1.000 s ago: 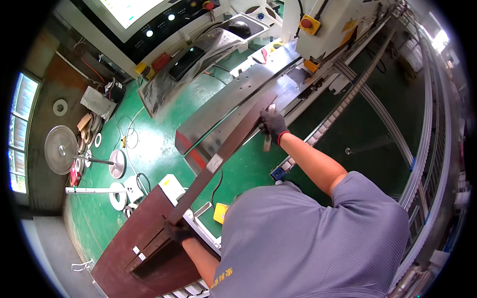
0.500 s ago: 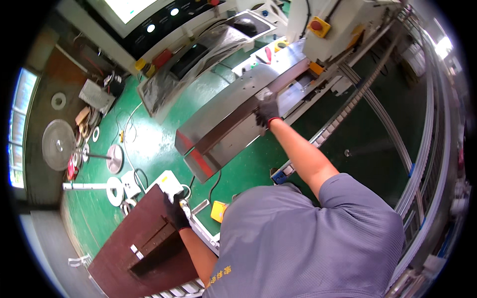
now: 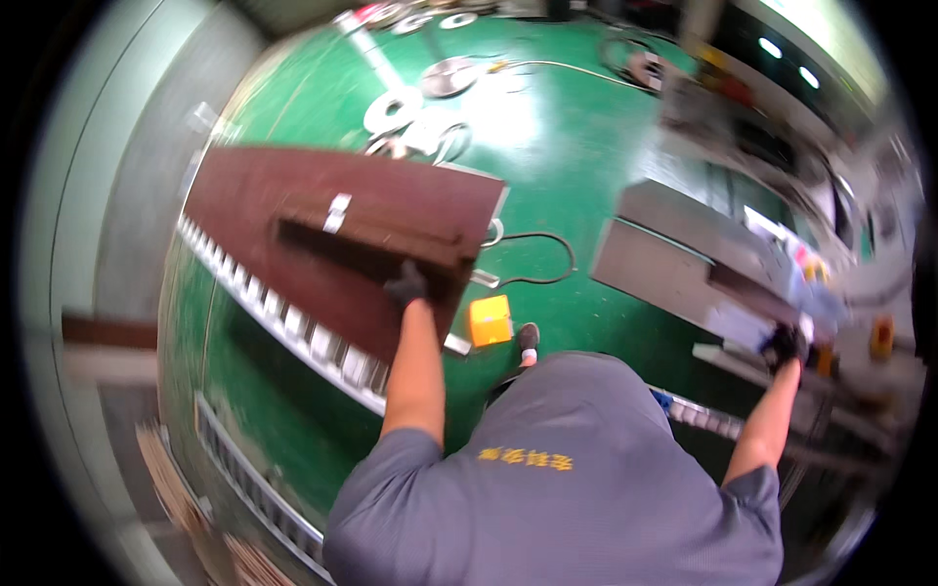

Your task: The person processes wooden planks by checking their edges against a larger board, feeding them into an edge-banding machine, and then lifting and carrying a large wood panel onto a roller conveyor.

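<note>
My left hand [image 3: 408,285], in a dark glove, is over a long dark brown strip [image 3: 366,256] on a reddish-brown board [image 3: 264,186]. Blur hides whether its fingers grip the strip. Small white labels [image 3: 338,210] show on the strip's far side. My right hand [image 3: 785,344], also gloved, is stretched far to the right at the near edge of a grey metal machine bed [image 3: 655,264]. Its fingers look curled beside a small white piece [image 3: 806,327]; what they hold is not clear.
White rollers [image 3: 322,342] line the board's near edge. A yellow box [image 3: 490,320] sits on the green floor by my foot [image 3: 529,337], with a dark cable [image 3: 557,244] beyond it. White rings [image 3: 393,109] lie farther off. An aluminium frame [image 3: 259,488] stands at lower left.
The view has swung left, toward the brown board. My left hand has moved from the board's corner onto the dark strip. My right hand has shifted along the machine's near edge.
</note>
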Action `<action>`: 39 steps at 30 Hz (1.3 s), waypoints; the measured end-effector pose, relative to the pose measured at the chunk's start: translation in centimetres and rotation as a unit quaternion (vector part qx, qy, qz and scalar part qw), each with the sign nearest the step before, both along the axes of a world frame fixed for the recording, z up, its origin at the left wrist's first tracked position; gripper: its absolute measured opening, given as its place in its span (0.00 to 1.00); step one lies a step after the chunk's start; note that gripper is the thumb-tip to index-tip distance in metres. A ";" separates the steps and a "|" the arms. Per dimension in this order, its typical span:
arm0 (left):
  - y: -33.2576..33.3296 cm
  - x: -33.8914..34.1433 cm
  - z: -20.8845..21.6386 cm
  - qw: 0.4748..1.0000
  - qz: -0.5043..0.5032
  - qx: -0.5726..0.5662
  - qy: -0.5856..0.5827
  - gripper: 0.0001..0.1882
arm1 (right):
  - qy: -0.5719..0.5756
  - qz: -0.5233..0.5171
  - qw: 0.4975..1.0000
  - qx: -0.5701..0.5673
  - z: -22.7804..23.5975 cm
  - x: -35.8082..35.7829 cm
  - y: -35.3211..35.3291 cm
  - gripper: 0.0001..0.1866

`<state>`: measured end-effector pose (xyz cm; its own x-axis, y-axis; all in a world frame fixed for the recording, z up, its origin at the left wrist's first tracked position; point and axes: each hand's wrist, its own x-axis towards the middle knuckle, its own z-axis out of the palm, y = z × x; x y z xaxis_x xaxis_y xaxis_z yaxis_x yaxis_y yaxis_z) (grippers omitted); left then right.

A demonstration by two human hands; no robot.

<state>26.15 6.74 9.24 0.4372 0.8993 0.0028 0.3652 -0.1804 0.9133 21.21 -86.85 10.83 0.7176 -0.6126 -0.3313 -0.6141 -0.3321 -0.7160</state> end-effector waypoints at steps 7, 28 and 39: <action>-4.7 5.2 -0.3 0.957 0.144 -0.029 0.252 0.65 | -0.109 -0.155 0.898 0.396 1.7 1.8 6.4 0.21; -2.3 -19.8 5.8 0.881 -0.041 -0.361 -0.301 0.15 | -0.012 0.334 0.880 0.337 14.5 5.4 48.7 0.27; -7.5 -24.2 38.9 0.933 0.032 0.358 -0.020 0.33 | -0.287 0.734 0.572 0.228 29.9 1.3 68.3 0.27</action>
